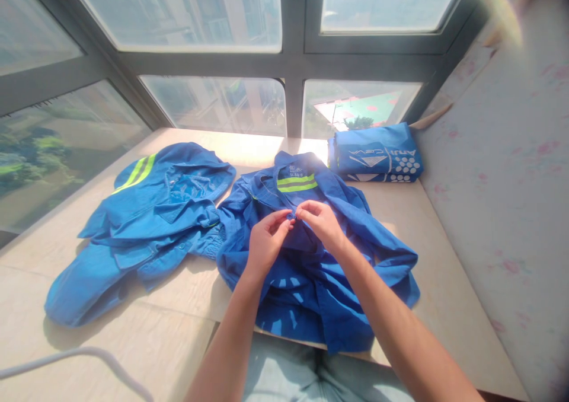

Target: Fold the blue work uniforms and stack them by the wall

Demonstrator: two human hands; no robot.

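Observation:
A blue work jacket [284, 265] with a yellow-green reflective stripe lies spread in front of me, its collar toward the window. At its front, just below the collar, my left hand [269, 236] pinches the jacket's edge between thumb and fingers. Close beside it my right hand [320, 221] also pinches the cloth, the fingertips of both hands nearly touching. A small round blue piece, which looks like a button [291, 216], shows between them. Fingers partly hide it. To the left lies a second blue work jacket [146, 224], rumpled, touching the first one's sleeve.
A folded blue bag with white print [377, 156] sits at the back right, against the flowered wall [502, 212]. Window frames [293, 64] close off the far side. A pale cable [89, 353] curves over the light wooden surface [178, 316] at the lower left.

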